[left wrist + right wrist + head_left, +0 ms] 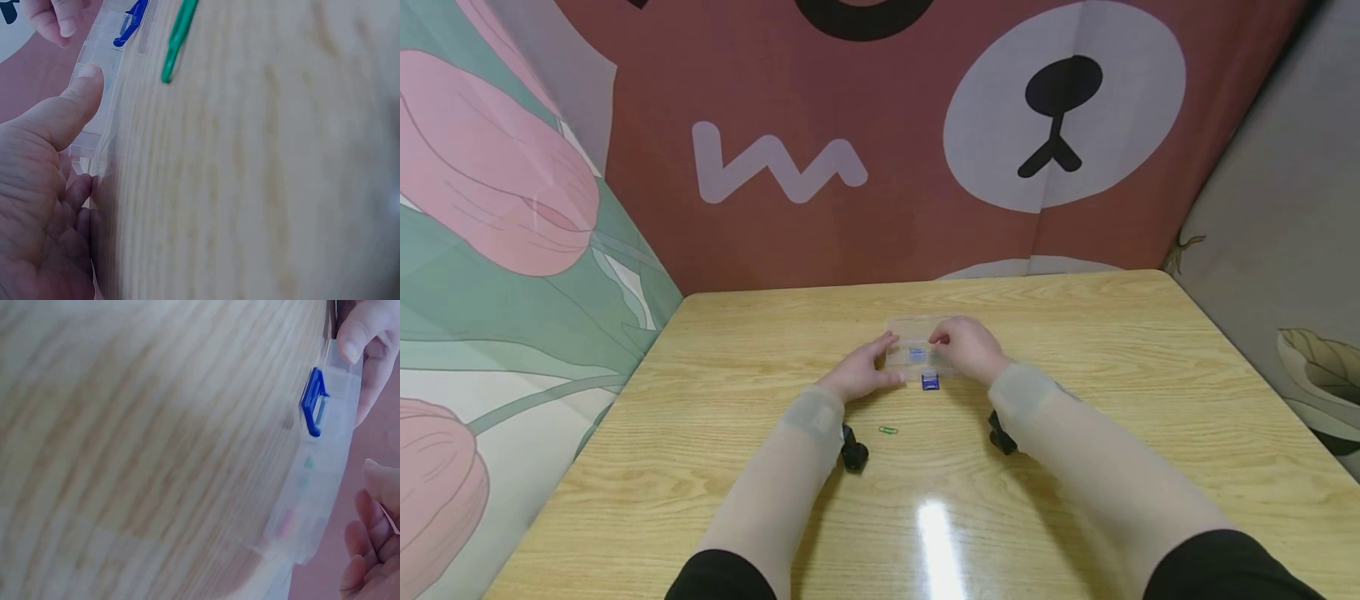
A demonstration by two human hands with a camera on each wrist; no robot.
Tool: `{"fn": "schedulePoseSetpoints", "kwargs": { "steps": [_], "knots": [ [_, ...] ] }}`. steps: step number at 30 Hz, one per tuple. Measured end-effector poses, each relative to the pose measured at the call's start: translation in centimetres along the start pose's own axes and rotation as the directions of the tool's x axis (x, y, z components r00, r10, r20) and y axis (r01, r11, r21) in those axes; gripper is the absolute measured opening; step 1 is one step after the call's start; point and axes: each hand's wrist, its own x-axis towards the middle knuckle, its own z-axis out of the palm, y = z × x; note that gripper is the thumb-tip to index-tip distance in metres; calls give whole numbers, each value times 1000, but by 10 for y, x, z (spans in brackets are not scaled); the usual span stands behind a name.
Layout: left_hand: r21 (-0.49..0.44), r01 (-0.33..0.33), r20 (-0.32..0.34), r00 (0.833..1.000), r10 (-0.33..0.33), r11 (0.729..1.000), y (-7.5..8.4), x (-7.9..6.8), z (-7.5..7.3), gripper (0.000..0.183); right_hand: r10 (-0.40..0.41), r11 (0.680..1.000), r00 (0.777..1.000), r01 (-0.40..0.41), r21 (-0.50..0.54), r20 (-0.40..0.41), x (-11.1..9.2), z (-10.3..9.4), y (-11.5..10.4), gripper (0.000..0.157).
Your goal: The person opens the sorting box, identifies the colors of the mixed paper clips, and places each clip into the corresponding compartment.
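A clear plastic compartment box (896,358) lies on the table with a blue latch (930,382) on its near side. My left hand (862,368) grips the box's left end, thumb along the near edge and fingers behind it. Over the right part of the box is my right hand (972,346), thumb and fingertips bent down close above it. I cannot tell whether those fingertips hold something small. Blurred green (309,461) and pink bits (285,522) show through the box wall in the right wrist view. A green paper clip (888,430) lies nearer me on the table.
The wood-grain table (760,358) runs back to a brown cloth (895,225) with a cartoon bear face. Flowered cloth (497,167) hangs at left, pale cloth (1262,217) at right. Black wrist cameras (853,454) sit beneath both wrists.
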Motion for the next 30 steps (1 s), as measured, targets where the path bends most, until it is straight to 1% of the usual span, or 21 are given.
{"fn": "schedulePoseSetpoints", "kwargs": {
  "steps": [5,11,17,20,24,27,30],
  "knots": [
    [-6,-6,5,1000,6,1000,1,-1,0,80,-22,1000,1000,22,-12,-9,-4,1,-4,9],
    [7,-18,7,1000,18,1000,0,-1,0,80,-56,998,998,56,-22,8,-9,2,-9,8],
    [-5,-35,8,999,35,999,-1,0,0,80,-128,992,992,128,1,17,-17,1,-19,10],
    [-11,-32,12,999,32,999,-1,-1,-1,81,-139,990,990,139,19,24,-21,3,-23,10],
    [-32,-26,18,999,27,999,-1,-2,-1,84,-157,988,987,157,15,20,-26,4,-28,9],
    [-48,-32,21,999,33,998,-1,-2,-2,86,-181,983,983,181,5,11,-29,4,-33,8],
    [-40,-44,16,999,45,998,-1,-2,-2,85,-208,978,978,208,1,8,-33,4,-37,6]
  ]
}}
